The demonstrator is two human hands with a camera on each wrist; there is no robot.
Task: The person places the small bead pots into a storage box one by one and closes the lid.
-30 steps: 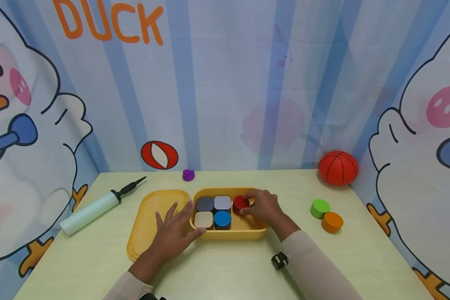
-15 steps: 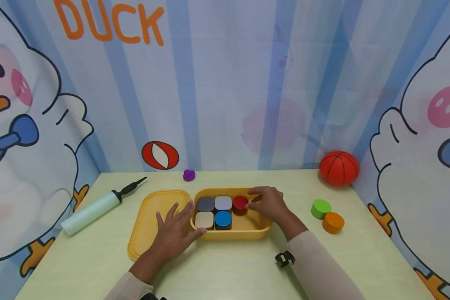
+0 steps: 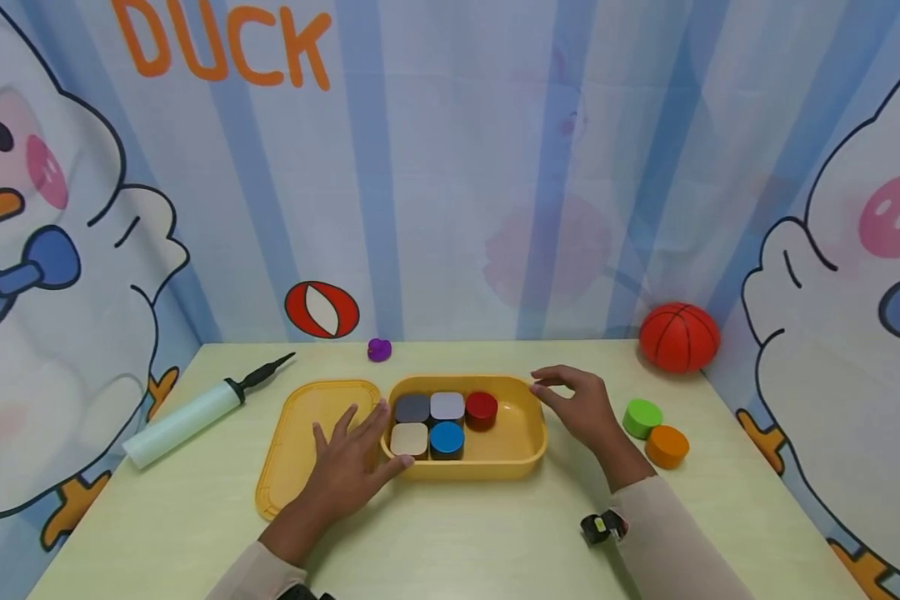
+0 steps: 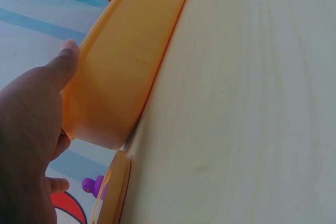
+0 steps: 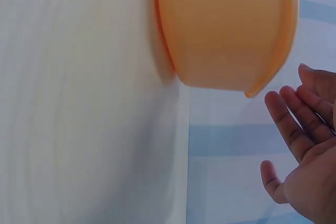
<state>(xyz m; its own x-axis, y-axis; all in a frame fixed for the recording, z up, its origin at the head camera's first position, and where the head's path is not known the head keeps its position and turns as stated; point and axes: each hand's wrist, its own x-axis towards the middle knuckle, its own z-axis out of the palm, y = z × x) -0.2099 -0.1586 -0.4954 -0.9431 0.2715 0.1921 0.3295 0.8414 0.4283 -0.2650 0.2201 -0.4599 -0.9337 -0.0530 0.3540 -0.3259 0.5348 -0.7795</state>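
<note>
A yellow box (image 3: 504,471) holds grey, lilac, cream, blue and red lids or small blocks; the round red piece (image 3: 482,411) sits at the right end of the back row, beside the lilac block (image 3: 447,407). At the box's left end my left hand (image 3: 348,468) rests with spread fingers, its thumb on the near rim, also seen in the left wrist view. My right hand (image 3: 581,408) is just off the box's right end and holds nothing. In the right wrist view its fingers (image 5: 295,140) are loosely bent, apart from the box wall (image 5: 226,35).
A yellow lid (image 3: 276,471) lies left of the box, partly under my left hand. To the right are green (image 3: 641,417) and orange (image 3: 667,446) round pieces and a red ball (image 3: 678,337). A pump (image 3: 187,423) and a purple toy duck (image 3: 378,350) lie farther back.
My right hand has let go of the round red piece in the box and moved right, out past the box's right end. The left hand has stayed in place.
</note>
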